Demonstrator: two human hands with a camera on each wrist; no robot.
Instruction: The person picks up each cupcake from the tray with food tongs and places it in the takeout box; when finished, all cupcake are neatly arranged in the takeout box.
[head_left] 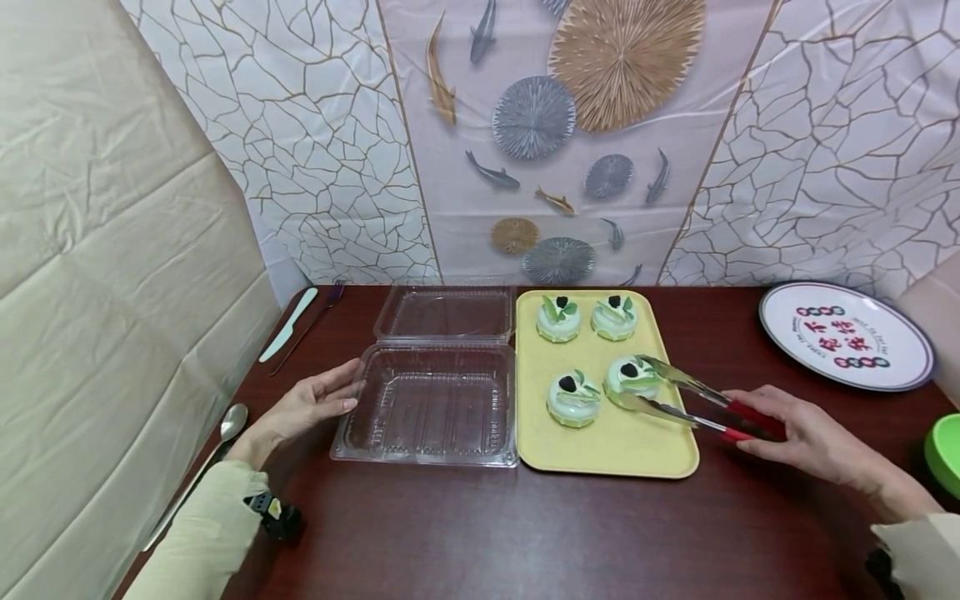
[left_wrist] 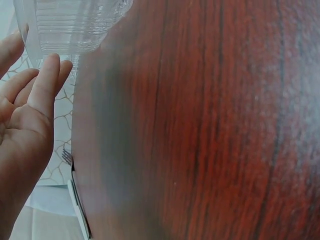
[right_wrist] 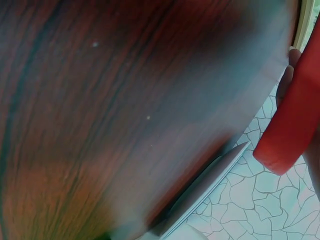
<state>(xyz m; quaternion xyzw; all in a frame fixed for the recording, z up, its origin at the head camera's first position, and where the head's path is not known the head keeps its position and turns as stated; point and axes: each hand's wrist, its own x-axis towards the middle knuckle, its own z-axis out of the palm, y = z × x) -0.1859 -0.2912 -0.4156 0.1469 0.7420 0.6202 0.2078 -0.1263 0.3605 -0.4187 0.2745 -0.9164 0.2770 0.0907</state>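
My left hand (head_left: 307, 408) holds the left rim of a clear plastic container (head_left: 423, 457), which lies with its lid folded back. In the left wrist view, one fingertip rests above the rim and other fingers (left_wrist: 45, 85) sit beneath it. My right hand (head_left: 795, 429) grips red-handled tongs (head_left: 705, 392). The tongs' tips straddle a small pale-green cake (head_left: 624, 375) topped with a dark berry and leaves. It sits on a yellow tray (head_left: 607, 454) beside another such cake (head_left: 573, 404). Two more cakes (head_left: 558, 323) stand at the tray's back. A red handle (right_wrist: 290, 115) fills the right wrist view's edge.
A white plate (head_left: 847, 333) with red lettering lies at the back right. Part of a green bowl (head_left: 947, 450) shows at the right edge. Along the table's left edge lie a pale knife (head_left: 288, 325), a dark fork (head_left: 318, 321) and a long-handled spoon (head_left: 233, 421). A patterned backdrop (head_left: 555, 150) stands behind.
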